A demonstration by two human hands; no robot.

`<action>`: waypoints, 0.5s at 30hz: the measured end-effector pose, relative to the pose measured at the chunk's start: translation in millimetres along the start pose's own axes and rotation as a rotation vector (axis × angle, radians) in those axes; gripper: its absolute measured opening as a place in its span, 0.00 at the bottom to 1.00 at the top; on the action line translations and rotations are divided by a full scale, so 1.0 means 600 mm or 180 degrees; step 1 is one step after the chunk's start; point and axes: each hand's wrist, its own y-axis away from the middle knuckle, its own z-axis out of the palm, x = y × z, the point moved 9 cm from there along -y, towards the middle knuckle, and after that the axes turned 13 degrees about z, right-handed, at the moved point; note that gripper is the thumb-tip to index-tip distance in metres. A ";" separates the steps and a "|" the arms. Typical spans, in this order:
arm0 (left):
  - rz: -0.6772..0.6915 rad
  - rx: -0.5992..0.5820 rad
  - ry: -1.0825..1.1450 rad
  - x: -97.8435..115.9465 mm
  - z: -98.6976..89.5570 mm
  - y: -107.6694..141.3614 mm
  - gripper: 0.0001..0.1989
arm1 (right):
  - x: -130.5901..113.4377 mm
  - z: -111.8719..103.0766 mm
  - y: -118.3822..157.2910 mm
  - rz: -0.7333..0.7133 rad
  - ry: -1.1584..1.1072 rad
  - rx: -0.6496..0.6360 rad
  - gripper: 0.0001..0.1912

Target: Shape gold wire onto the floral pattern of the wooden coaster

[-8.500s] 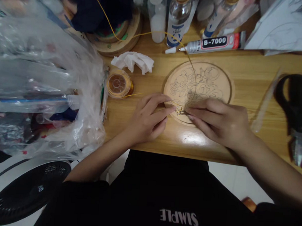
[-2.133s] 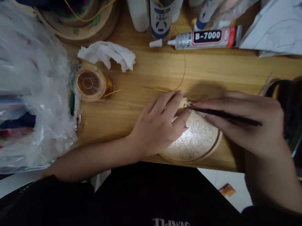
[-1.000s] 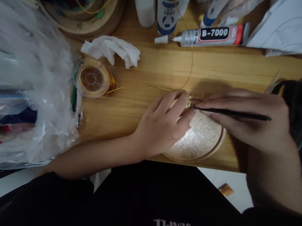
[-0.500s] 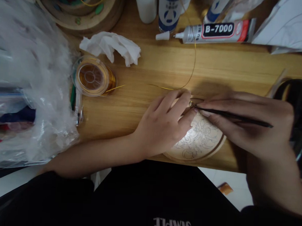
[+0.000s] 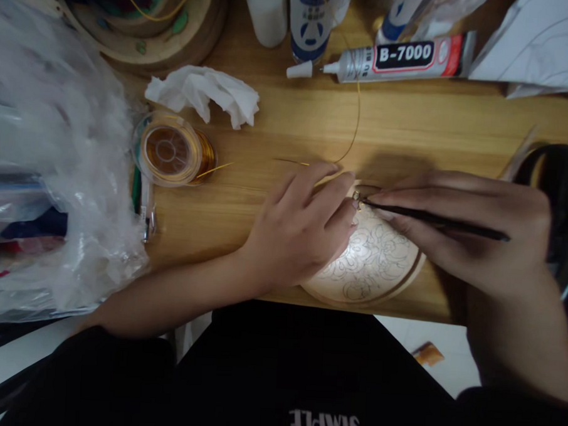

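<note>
A round pale board (image 5: pixel 380 261) with curling line drawings lies at the table's front edge, a bright glare on it. My right hand (image 5: pixel 481 221) grips slim black tweezers (image 5: pixel 434 214), their tip at the board's upper part. A small bent piece of gold wire (image 5: pixel 357 196) sits at that tip. From the left, my left hand (image 5: pixel 302 229) rests over the board's edge, fingers bent and fingertips closed at the wire. Part of the wire shows between its fingers; the exact pinch is hidden.
A spool of gold wire (image 5: pixel 204 153) stands left, near crumpled tissue (image 5: pixel 209 90) and plastic bags (image 5: pixel 93 167). Behind are a B-7000 glue tube (image 5: pixel 403 60), its cap (image 5: pixel 299 70), a blue-and-white bottle (image 5: pixel 310 26) and round wooden pieces (image 5: pixel 202 27). A loose wire (image 5: pixel 358 116) arcs down toward the left hand.
My left hand has shifted slightly left and its fingers have drawn back, showing more of the bent wire and board. The right hand and tweezers stay almost in place.
</note>
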 end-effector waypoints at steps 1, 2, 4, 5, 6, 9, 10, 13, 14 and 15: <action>0.0024 -0.0005 0.0012 0.000 0.001 -0.001 0.08 | -0.001 -0.001 0.000 -0.0025 0.0002 0.0011 0.16; 0.0043 -0.0014 0.0017 0.000 0.002 -0.002 0.07 | -0.002 -0.001 0.001 -0.0049 0.0006 0.0016 0.16; 0.0063 -0.0022 0.0005 0.001 0.004 -0.002 0.07 | -0.003 0.000 0.001 -0.0047 0.0022 0.0019 0.15; 0.0068 -0.0006 -0.0009 0.001 0.004 -0.002 0.07 | -0.002 0.001 0.001 -0.0006 0.0047 0.0016 0.14; 0.0069 0.0021 -0.0017 0.002 0.004 -0.002 0.07 | -0.001 0.001 0.001 0.0043 0.0067 0.0023 0.13; 0.0080 0.0101 -0.0070 0.004 0.004 -0.002 0.06 | -0.001 0.002 0.001 0.0097 0.0065 0.0079 0.11; 0.0094 0.0117 -0.0091 0.005 0.004 -0.002 0.06 | -0.002 0.001 0.001 0.0075 0.0050 0.0100 0.11; 0.0127 0.0107 -0.0083 0.008 0.007 -0.001 0.06 | 0.000 0.000 0.000 0.0068 -0.0006 0.0125 0.11; 0.0125 0.0099 -0.0032 0.008 0.008 -0.001 0.06 | 0.001 0.000 0.000 0.0069 -0.0020 0.0127 0.11; 0.0115 0.0096 0.0032 0.008 0.009 0.000 0.06 | 0.002 -0.001 -0.001 0.0067 -0.0039 0.0132 0.11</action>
